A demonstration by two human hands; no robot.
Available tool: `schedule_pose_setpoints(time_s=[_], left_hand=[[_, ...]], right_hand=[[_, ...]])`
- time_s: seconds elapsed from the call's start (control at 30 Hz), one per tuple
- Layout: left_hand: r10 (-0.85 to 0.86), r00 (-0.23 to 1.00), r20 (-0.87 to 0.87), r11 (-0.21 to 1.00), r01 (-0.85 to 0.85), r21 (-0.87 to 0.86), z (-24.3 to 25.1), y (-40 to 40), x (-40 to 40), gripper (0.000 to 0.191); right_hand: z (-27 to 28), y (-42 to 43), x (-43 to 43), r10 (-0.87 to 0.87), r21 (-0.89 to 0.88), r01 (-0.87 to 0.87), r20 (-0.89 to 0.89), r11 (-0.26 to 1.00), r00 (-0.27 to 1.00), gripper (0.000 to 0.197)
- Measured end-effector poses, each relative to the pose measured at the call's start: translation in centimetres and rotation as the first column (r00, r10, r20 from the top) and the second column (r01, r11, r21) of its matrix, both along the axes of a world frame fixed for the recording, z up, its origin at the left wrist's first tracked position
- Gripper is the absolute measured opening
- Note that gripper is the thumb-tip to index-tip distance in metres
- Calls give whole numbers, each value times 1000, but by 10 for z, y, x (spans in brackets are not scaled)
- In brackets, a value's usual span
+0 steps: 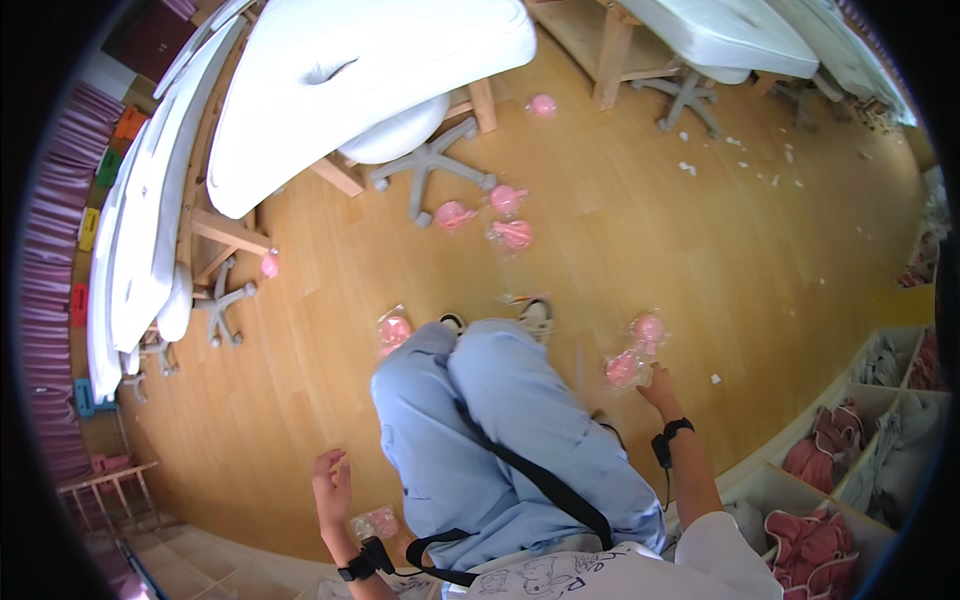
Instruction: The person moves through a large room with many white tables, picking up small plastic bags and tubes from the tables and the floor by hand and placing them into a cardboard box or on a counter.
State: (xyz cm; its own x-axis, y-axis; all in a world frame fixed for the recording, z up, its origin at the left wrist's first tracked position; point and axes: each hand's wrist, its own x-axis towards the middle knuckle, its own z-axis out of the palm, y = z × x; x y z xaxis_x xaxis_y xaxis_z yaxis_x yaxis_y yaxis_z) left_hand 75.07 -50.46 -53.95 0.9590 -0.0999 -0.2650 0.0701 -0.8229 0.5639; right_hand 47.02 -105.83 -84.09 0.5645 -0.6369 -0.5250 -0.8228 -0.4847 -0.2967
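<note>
My right hand [658, 390] reaches down beside two pink items in clear plastic wrap [622, 368] on the wood floor, its fingers close to them; whether it touches them I cannot tell. My left hand [331, 487] hovers at the lower left, fingers bent and holding nothing, above and beside another pink packet in clear plastic [376, 523]. One more wrapped pink item [394, 332] lies by my left knee. Beyond my shoes, three wrapped pink items [511, 234] lie near a swivel stool's base. A small plastic-wrapped thing [523, 298] is by my shoe tip.
White padded massage tables [375, 82] on wooden legs stand ahead and left, with wheeled stools [427, 166] beneath. Single pink items lie near the table legs [541, 106]. White cubbies [772, 487] holding pink and grey cloth line the right. White scraps [687, 168] dot the floor.
</note>
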Motion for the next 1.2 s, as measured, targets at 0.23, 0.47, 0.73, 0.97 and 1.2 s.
schedule_pose_setpoints(time_s=[0.23, 0.47, 0.73, 0.97, 1.2], left_hand=[[83, 994, -72, 991, -75, 115, 12, 4, 22, 18], [-48, 999, -26, 993, 51, 106, -67, -54, 87, 26], [-240, 954, -182, 880, 293, 375, -251, -78, 156, 55], [-119, 985, -125, 882, 163, 443, -318, -103, 195, 55], [282, 954, -102, 819, -184, 543, -398, -97, 233, 80]], right_hand=[[-63, 11, -1, -100, -78, 83, -239, 993, 966, 90], [-107, -10, -2, -348, 1, 356, -208, 934, 914, 103], [-155, -17, -25, -390, 64, 395, -79, 916, 917, 95], [-172, 33, 28, -221, 64, 239, -216, 969, 951, 85], [-159, 52, 79, -210, 21, 230, -327, 973, 921, 66]])
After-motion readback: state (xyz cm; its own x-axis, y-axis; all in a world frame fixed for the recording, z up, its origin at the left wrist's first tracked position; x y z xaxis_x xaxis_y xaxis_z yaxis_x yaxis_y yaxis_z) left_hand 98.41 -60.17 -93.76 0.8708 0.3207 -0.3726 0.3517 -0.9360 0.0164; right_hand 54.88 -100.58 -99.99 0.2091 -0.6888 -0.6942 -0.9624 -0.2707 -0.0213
